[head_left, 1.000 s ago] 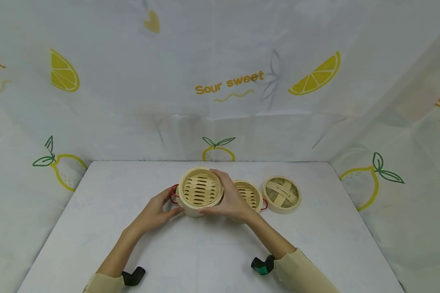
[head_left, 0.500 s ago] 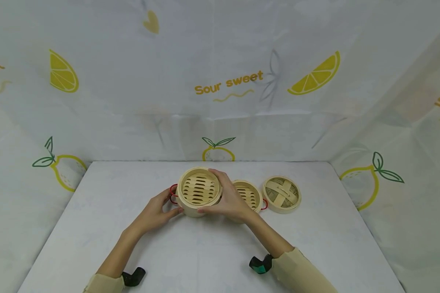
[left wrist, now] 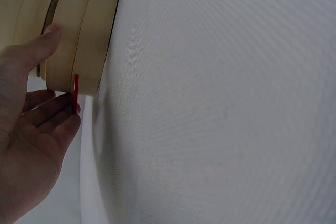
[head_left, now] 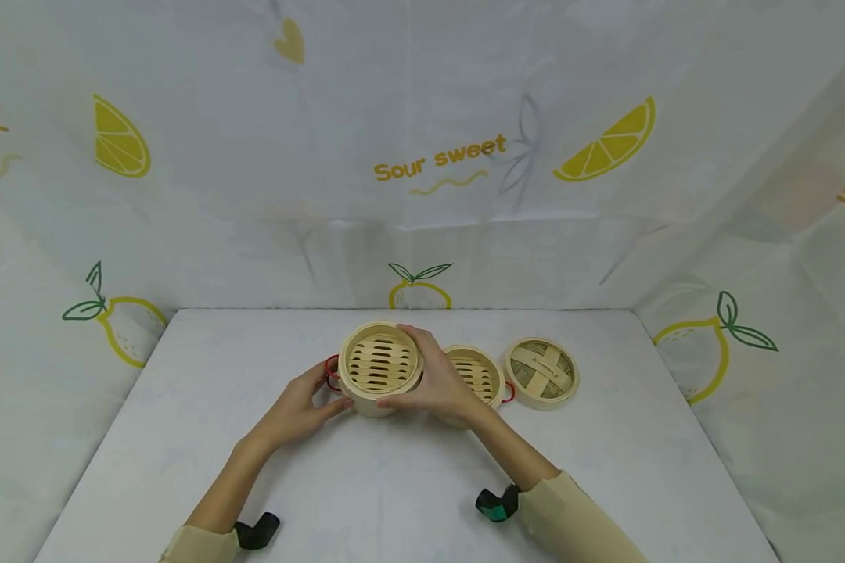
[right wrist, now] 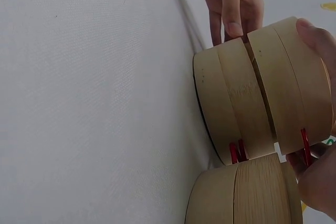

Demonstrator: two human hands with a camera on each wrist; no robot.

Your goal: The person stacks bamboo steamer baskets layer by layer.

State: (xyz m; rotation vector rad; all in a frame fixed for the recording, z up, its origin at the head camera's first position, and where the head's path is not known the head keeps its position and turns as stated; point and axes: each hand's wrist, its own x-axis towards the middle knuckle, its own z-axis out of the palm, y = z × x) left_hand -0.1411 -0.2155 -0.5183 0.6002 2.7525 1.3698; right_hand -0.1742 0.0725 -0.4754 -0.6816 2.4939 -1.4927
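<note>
Two hands on stacked steamer tiers
Right hand [head_left: 440, 385] grips upper tier [head_left: 382, 361]; left hand [head_left: 301, 407] grips lower tier [right wrist: 223, 103], mid-desk [head_left: 394, 485].

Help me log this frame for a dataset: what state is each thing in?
Upper steamer tier: empty, tilted, half-seated on lower tier.
Lower steamer tier: on table.
Third tier: empty, uncovered.
Lid: off, lying flat.
Left hand: steadying lower tier.
Right hand: gripping upper tier.

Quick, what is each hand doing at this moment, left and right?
Left hand: holds the lower steamer, thumb and fingers on its side.
Right hand: grips the top steamer by its rim.
</note>
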